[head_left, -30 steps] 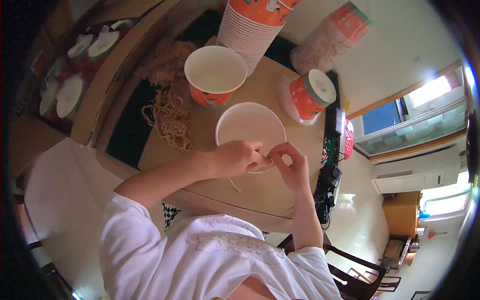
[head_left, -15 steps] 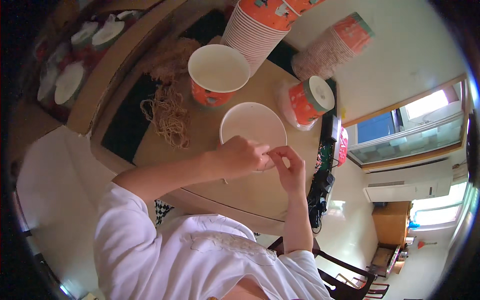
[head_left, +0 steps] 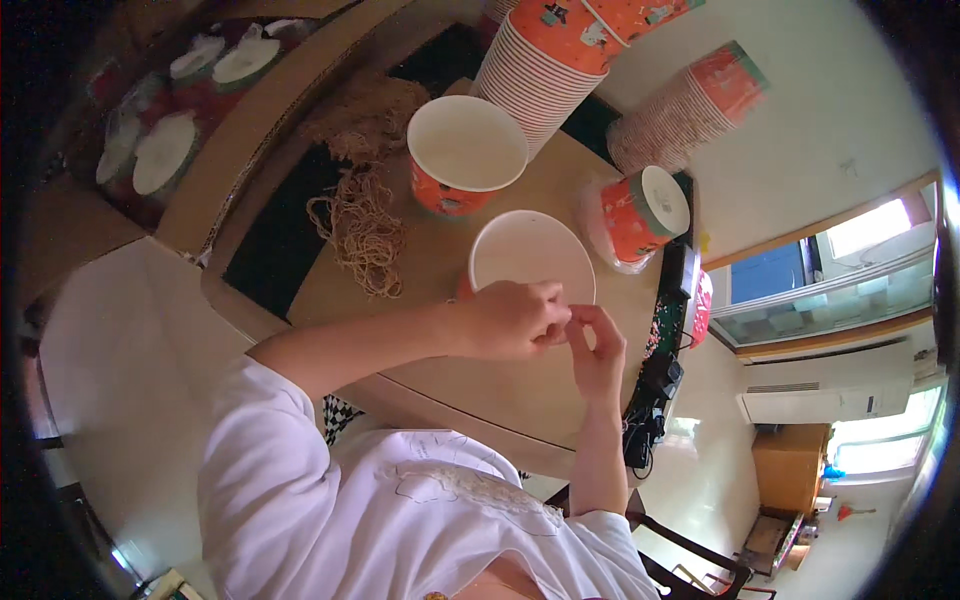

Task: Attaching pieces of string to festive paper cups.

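My left hand (head_left: 522, 318) is closed, its knuckles upward, over the near rim of a white-lined paper bucket (head_left: 525, 245). Beside it my right hand (head_left: 600, 350) pinches with thumb and forefinger, its fingertips meeting those of the left. Whatever lies between the fingertips is too small or hidden to make out. A second orange paper bucket (head_left: 450, 190), open side up, stands just beyond. Left of the buckets lies a loose tangle of tan twine (head_left: 365, 235) on the table.
Tall stacks of orange paper buckets (head_left: 545, 85) and of cups (head_left: 690, 105) rise at the back. An upside-down orange tub (head_left: 645, 215) in clear plastic sits at the right. Cables and black adapters (head_left: 655, 395) line the right table edge. An open cardboard box (head_left: 225, 175) stands at left.
The whole view has shifted slightly, so everything appears a little farther right. Both hands stay together over the bucket's near rim, with the left knuckles turned a little more over the fingertips.
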Action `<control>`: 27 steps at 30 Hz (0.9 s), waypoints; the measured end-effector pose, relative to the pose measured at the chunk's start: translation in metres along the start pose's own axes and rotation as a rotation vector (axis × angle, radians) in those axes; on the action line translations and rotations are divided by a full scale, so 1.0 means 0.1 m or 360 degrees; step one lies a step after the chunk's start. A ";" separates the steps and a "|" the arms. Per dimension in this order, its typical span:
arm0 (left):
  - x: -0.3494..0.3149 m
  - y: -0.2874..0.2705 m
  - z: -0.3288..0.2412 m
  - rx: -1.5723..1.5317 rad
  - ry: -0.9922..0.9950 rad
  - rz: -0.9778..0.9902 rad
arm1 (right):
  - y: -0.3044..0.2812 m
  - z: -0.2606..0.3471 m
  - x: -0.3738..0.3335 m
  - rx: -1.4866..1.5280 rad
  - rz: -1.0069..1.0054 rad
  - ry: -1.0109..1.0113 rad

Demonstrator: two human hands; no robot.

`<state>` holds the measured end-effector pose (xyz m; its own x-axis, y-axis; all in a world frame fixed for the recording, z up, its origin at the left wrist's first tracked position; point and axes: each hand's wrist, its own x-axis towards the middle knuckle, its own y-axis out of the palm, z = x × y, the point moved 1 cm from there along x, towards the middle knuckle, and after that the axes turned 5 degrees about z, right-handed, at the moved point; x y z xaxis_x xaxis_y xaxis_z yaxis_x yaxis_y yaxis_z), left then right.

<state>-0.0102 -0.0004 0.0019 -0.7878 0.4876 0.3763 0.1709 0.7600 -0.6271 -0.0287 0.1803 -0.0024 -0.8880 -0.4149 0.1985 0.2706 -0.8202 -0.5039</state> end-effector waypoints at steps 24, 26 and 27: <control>0.01 0.01 0.14 -0.2048 -0.1226 0.0186 | 0.58 0.09 -0.29 -0.0103 -0.0926 -0.0447; 0.01 0.00 0.12 -0.2046 -0.1238 0.0181 | 0.58 0.12 -0.28 -0.0193 -0.0915 -0.0516; 0.01 0.00 0.10 -0.2053 -0.1223 0.0170 | 0.58 0.14 -0.28 -0.0210 -0.0914 -0.0530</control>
<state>-0.0165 -0.0044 -0.0046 -0.7780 0.5368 -0.3263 0.3128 0.7815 0.5399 0.0172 0.1385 -0.0251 -0.7095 -0.0442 0.7033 -0.2762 -0.9007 -0.3353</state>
